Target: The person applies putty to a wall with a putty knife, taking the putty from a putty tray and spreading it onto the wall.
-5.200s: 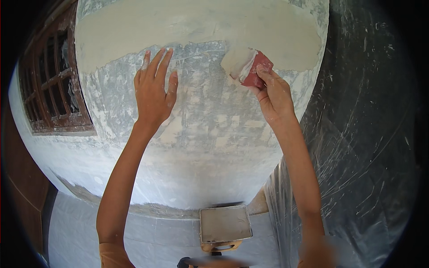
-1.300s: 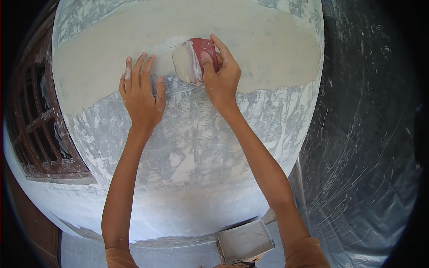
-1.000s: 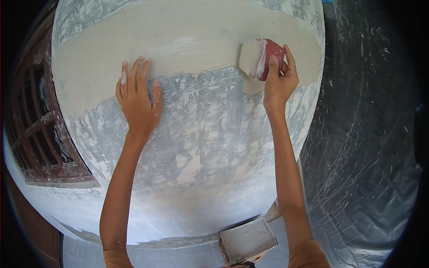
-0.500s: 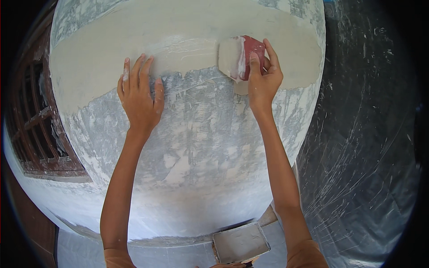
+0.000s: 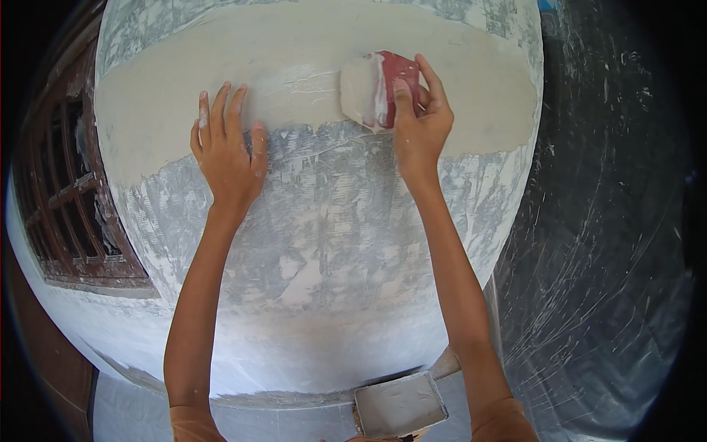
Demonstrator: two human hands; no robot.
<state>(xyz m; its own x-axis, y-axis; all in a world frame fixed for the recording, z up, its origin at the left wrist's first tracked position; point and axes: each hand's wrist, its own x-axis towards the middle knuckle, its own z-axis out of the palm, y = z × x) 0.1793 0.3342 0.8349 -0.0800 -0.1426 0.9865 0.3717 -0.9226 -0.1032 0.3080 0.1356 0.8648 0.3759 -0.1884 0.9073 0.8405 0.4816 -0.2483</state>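
My right hand (image 5: pixel 425 136) grips a red putty spreader (image 5: pixel 398 70), thumb on the near face and fingers behind. Thick beige putty (image 5: pixel 359 92) covers the spreader's left part, with a whiter streak along the red. The blade lies at or very close to the wall (image 5: pixel 324 214), over a smooth beige putty band (image 5: pixel 471 81). To the left, my left hand (image 5: pixel 228 158) rests with fingers spread near the band's lower edge; whether its palm touches the wall is hidden. Below the band, the wall is patchy grey and white.
A rectangular tray of putty (image 5: pixel 401 404) sits low, near my body. At left is a brown wooden window frame with bars (image 5: pixel 92 221). Dark plastic sheeting (image 5: pixel 596 243), splashed with white, hangs along the right side. Pale sheeting (image 5: pixel 294 422) lies at the wall's foot.
My right hand and the spreader have moved left and slightly up along the putty band. The left hand keeps its spread pose. The whole view has shifted a little.
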